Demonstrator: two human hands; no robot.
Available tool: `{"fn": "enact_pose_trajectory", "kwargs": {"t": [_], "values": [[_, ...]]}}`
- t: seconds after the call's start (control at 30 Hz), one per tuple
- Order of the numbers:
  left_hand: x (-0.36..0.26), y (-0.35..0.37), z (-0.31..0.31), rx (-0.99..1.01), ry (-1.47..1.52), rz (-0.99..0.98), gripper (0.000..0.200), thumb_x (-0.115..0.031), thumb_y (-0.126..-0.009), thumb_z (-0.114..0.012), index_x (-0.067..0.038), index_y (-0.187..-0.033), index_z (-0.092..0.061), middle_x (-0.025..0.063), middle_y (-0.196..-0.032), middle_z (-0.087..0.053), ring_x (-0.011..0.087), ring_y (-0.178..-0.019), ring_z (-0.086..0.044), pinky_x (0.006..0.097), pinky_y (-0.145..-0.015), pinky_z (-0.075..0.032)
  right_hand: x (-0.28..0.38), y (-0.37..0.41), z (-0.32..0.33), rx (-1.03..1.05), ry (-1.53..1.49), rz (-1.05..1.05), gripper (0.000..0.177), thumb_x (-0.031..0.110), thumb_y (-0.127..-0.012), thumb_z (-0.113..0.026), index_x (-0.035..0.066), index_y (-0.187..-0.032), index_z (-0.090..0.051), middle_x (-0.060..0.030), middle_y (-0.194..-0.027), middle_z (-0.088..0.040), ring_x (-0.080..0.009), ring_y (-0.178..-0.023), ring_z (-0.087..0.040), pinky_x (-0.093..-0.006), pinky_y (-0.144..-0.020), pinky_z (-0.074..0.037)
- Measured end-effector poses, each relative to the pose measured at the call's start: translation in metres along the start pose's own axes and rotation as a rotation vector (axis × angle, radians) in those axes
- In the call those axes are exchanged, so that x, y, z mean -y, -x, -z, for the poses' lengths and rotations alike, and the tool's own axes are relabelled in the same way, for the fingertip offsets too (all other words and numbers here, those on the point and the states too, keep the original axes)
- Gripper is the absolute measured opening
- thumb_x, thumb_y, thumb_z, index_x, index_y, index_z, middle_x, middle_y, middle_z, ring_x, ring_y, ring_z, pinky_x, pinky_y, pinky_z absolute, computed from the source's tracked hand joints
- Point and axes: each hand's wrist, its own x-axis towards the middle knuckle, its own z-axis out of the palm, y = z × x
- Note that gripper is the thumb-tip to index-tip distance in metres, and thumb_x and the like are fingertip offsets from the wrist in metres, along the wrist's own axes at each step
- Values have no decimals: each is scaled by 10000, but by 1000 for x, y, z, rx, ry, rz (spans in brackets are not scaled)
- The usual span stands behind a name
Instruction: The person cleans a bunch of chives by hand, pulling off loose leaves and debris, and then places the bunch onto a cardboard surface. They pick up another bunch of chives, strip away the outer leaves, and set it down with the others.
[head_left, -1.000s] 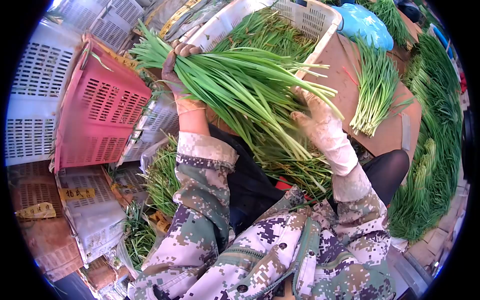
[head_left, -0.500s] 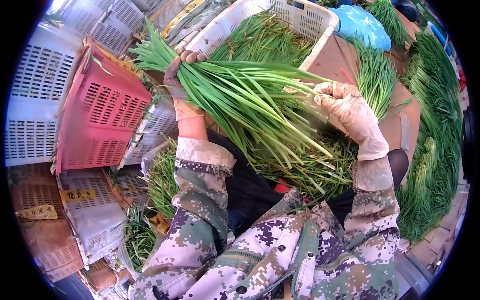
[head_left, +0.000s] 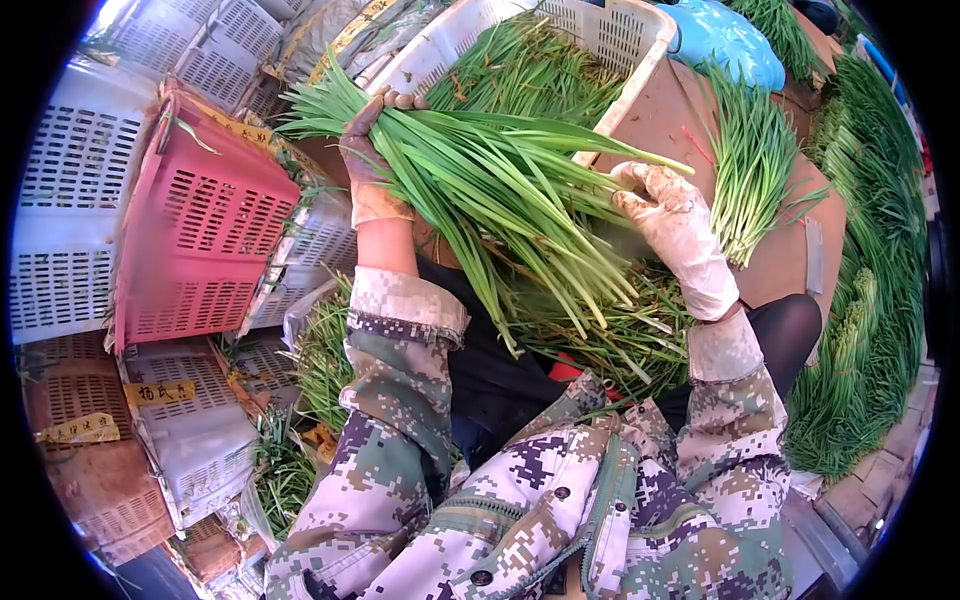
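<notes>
Chives (head_left: pixel 500 190) | left hand (head_left: pixel 368 170) grip clamped round them | right hand (head_left: pixel 672 222) grip part-hidden by leaves, cannot tell

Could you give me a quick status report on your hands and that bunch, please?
Left hand shut on bunch. Right hand at its loose end, grip unclear. White crate just beyond.

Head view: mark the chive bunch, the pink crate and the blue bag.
chive bunch (head_left: pixel 490 175), head view, middle of the green leaves.
pink crate (head_left: pixel 215 235), head view, slotted side wall.
blue bag (head_left: pixel 725 45), head view, middle of its crumpled surface.
</notes>
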Motion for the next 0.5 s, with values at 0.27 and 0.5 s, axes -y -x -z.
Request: {"fn": "enact_pose_trajectory", "kwargs": {"t": [0.27, 0.5], "values": [[-2, -6, 9, -8, 10, 6, 136, -76, -774, -591, 11, -873, -560, 102, -768, -575, 241, -766, -565, 391, -833, -473, 11, 6, -3, 15, -111, -15, 331, 137, -768, -710, 65, -1078, -621, -125, -1006, -648, -280, -929, -627, -361, -818, -500], [-4, -6, 12, -4, 57, -23, 132, -65, -779, -592, 7, -886, -563, 73, -777, -581, 229, -762, -567, 401, -832, -468, 11, 6, 1, 2, -164, 27, 234, 45, -812, -644, 71, -1045, -650, -60, -964, -671, -161, -904, -621, -296, -819, -483]]}}
